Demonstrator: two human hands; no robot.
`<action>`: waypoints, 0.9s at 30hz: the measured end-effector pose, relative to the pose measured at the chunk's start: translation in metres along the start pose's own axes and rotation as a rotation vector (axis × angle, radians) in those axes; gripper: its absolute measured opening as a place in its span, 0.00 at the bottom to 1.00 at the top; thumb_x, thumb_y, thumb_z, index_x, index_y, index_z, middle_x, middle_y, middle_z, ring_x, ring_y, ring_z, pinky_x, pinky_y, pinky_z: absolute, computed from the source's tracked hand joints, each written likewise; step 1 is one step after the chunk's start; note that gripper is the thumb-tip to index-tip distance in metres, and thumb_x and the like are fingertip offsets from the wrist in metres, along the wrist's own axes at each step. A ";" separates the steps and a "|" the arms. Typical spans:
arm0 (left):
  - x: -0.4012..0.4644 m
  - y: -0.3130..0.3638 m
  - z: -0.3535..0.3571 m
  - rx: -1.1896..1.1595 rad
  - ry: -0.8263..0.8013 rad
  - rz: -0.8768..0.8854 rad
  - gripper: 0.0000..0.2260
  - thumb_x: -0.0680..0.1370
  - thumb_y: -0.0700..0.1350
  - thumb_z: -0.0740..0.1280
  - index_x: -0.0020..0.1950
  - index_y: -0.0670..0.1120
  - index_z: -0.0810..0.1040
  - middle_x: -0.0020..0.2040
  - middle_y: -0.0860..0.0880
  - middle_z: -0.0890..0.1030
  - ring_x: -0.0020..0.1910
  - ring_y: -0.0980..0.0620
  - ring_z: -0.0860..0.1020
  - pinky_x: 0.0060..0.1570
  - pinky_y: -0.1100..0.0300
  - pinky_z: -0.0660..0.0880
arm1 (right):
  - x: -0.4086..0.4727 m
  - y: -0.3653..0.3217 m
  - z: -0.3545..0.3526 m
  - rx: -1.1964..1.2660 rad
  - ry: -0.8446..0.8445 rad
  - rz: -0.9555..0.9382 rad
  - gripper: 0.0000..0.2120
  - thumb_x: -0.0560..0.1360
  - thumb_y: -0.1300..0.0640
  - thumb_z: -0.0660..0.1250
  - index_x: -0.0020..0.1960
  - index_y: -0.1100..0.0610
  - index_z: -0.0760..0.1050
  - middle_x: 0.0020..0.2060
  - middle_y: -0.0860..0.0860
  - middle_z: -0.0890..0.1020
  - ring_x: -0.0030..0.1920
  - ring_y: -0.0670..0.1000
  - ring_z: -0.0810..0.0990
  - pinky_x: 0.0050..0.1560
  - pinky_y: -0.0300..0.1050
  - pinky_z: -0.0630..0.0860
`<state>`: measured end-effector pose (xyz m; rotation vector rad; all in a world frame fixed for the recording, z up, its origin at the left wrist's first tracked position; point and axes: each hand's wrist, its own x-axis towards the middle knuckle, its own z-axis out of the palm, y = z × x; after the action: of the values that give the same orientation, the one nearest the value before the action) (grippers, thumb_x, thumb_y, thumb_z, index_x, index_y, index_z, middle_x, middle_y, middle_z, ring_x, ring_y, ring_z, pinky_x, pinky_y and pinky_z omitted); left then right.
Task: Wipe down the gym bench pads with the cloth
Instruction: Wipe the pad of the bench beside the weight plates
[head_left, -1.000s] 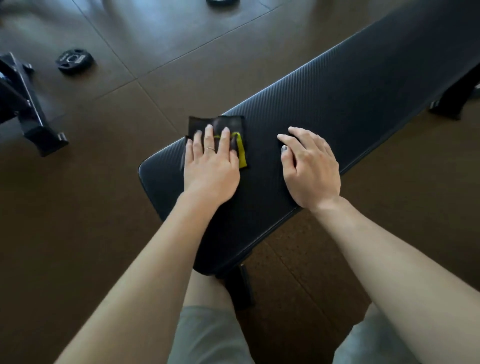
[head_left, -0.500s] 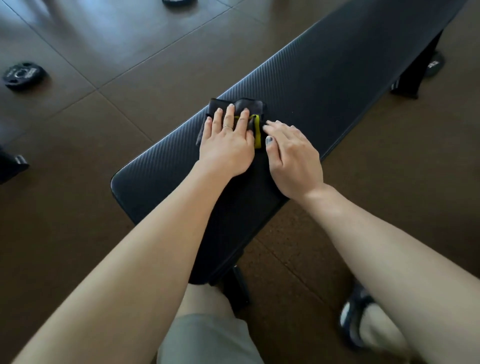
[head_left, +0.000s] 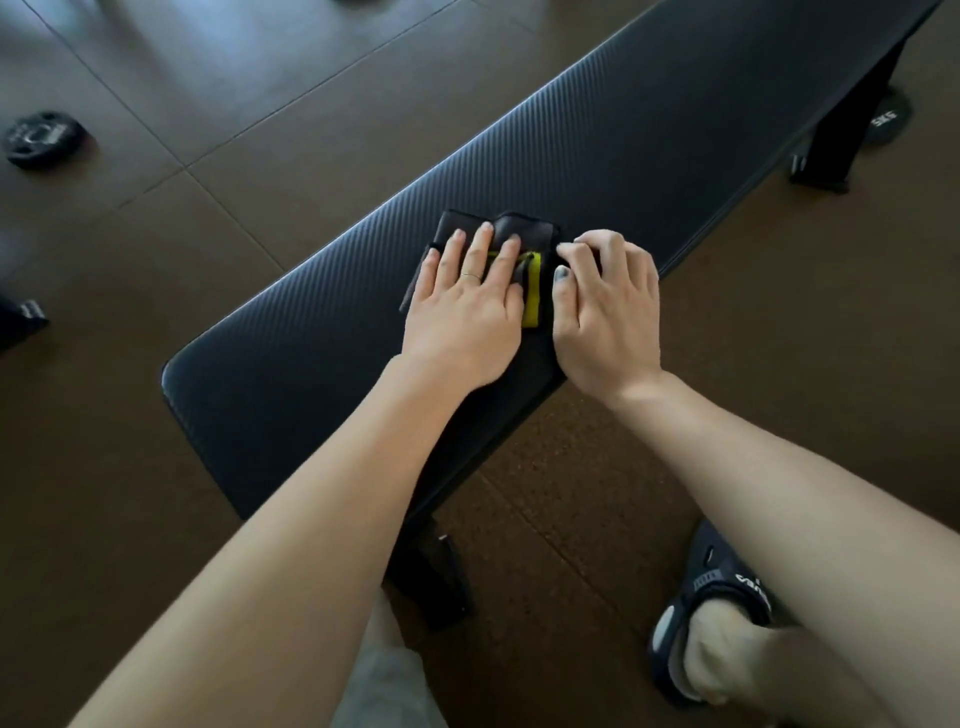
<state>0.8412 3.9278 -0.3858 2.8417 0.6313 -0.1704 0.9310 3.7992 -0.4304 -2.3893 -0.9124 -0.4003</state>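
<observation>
- The cloth (head_left: 511, 234) is dark with a yellow strip. It lies flat on the bench pad (head_left: 649, 150), about halfway along the part we can see, nearer the pad's right edge.
- The left hand (head_left: 465, 306) lies flat on top of the cloth. Its fingers are straight and a little spread, pressing the cloth down. It does not curl round the cloth. One finger wears a thin ring.
- The right hand (head_left: 608, 312) is just beside the left hand, at the right side of the cloth. Its fingers are bent and their tips are at the cloth's right edge. I cannot tell if they pinch the cloth or only touch it. The thumb points far, next to the yellow strip, and its nail is painted a dark color.
- The bench pad is long, black and ribbed. It runs from near left to far right.
- A black bench leg (head_left: 852, 130) stands under the far end. Another leg (head_left: 431, 577) stands under the near end.
- A round weight plate (head_left: 44, 137) lies on the brown floor (head_left: 156, 467), far to the left.
- Another plate (head_left: 891, 122) lies by the far leg.
- A foot in a dark sandal (head_left: 717, 582) stands on the floor, near right.
</observation>
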 end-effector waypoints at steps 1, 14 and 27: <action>-0.001 0.003 0.000 -0.006 0.000 -0.006 0.25 0.87 0.55 0.43 0.85 0.54 0.45 0.85 0.50 0.43 0.84 0.49 0.39 0.80 0.50 0.35 | 0.003 0.003 -0.002 0.003 -0.016 -0.019 0.14 0.84 0.51 0.55 0.59 0.55 0.76 0.60 0.53 0.76 0.60 0.55 0.73 0.66 0.52 0.69; -0.055 0.012 0.012 0.060 0.055 0.066 0.27 0.87 0.55 0.41 0.85 0.49 0.50 0.85 0.47 0.48 0.84 0.46 0.43 0.82 0.48 0.41 | 0.034 0.013 0.007 0.039 0.077 0.100 0.13 0.83 0.48 0.56 0.50 0.53 0.76 0.49 0.50 0.77 0.49 0.50 0.74 0.52 0.46 0.67; -0.093 0.022 0.029 0.190 0.108 0.116 0.27 0.87 0.52 0.54 0.84 0.44 0.55 0.84 0.42 0.55 0.83 0.41 0.53 0.81 0.43 0.55 | 0.033 0.014 0.009 0.124 0.144 0.125 0.12 0.82 0.53 0.57 0.47 0.54 0.77 0.46 0.49 0.78 0.45 0.48 0.73 0.49 0.42 0.63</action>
<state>0.7646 3.8639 -0.3948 3.0788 0.4927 -0.0598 0.9653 3.8127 -0.4288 -2.2585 -0.6992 -0.4474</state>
